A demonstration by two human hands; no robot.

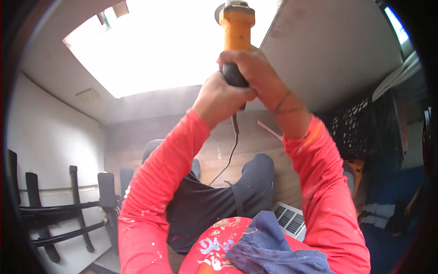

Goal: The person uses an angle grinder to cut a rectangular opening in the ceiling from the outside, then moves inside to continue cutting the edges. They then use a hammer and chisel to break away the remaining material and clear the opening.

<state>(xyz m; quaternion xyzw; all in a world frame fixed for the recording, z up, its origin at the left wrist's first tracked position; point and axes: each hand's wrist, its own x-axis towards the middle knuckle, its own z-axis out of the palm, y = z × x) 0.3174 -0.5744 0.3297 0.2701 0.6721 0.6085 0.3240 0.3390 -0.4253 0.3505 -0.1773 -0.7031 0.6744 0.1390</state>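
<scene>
An orange angle grinder [237, 33] with a black rear end is held up in front of me at the top of the view, its head near the edge of a bright, washed-out window opening [150, 50]. My right hand [250, 64] is closed round the orange body. Just below it, my left hand [220, 98] grips the black rear part. A dark power cord [235, 137] hangs from the tool toward the floor between my legs. The fingers are partly hidden by the hands themselves.
Left, a black-barred frame [75, 205] stands against a white panel [59, 132]. Right, there is a black perforated crate [353, 121]. A white slatted grille [290, 220] lies near my lap, and a blue cloth [273, 246] hangs over my red shirt. Wooden floor [289, 176] lies below.
</scene>
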